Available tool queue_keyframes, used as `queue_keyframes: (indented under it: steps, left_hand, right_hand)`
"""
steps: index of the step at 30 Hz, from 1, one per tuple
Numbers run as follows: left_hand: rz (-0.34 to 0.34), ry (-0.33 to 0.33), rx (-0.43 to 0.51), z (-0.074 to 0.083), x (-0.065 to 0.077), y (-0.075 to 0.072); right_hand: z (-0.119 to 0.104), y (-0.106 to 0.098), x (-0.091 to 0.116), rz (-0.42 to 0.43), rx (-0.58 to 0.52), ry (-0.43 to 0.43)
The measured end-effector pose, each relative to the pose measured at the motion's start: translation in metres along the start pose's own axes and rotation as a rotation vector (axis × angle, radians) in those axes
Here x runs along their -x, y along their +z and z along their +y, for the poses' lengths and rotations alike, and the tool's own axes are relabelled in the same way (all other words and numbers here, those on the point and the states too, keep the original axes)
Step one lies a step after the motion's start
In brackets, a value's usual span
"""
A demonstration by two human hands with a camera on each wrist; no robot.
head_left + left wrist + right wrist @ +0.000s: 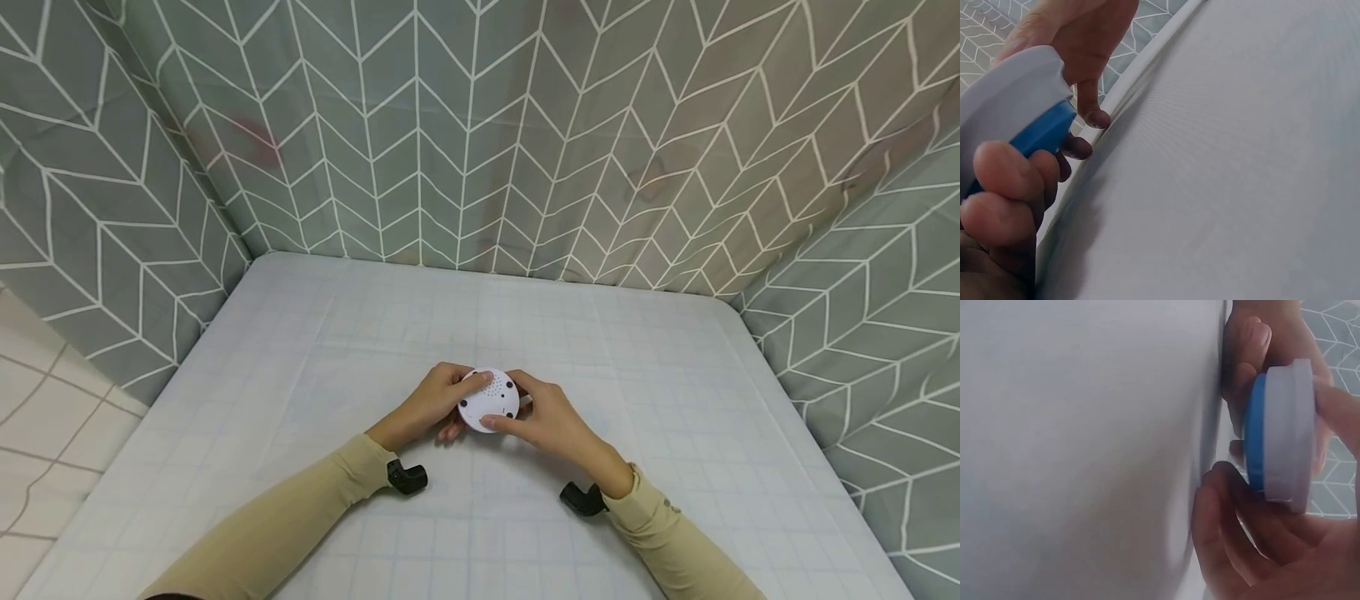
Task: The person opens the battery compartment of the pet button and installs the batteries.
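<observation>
Both hands hold a round white device (488, 407) just over the table, its flat face with small speaker-like holes and black round feet turned up. The left hand (430, 403) grips its left side, thumb across the face and fingers beneath. From the right, the right hand (557, 422) pinches it, its thumb on the near part of the face. In the left wrist view, left fingers (1009, 187) curl under the blue underside (1044, 130). The right wrist view has the white rim (1288, 434) edge-on, with right fingers (1260, 544) below it. The underside's front is hidden.
A white cloth with a faint grid covers the table (300, 358). Grey-green curtains (450, 125) with white chevron lines stand along its back and sides. Black wrist-worn cameras (407, 477) sit by both cuffs. Pale floor tiles (45, 417) show at the left.
</observation>
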State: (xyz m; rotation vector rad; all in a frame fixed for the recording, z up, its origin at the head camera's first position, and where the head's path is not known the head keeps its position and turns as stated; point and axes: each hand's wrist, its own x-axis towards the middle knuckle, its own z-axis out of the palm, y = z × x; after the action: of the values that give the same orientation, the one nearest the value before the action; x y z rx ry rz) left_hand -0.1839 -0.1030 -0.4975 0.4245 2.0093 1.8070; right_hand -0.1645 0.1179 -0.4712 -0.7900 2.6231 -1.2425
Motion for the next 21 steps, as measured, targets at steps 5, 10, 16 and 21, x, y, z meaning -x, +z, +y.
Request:
queue_keyframes:
  steps: [5,10,16,21]
  left_hand:
    - [0.002,-0.004,0.030,0.001,-0.001,0.000]
    - [-0.012,-0.025,0.074,-0.002,-0.002,0.004]
    - [0.003,-0.031,0.062,-0.003,-0.002,0.005]
    - [0.007,-0.034,0.024,0.000,-0.001,0.002]
  right_hand:
    - [0.001,-0.002,-0.002,-0.031,-0.029,0.016]
    - [0.005,-0.005,0.000,-0.070,-0.091,0.056]
    - [0.012,-0.009,0.002,-0.126,-0.247,0.077]
    - [0.020,-0.006,0.002,-0.117,-0.319,0.091]
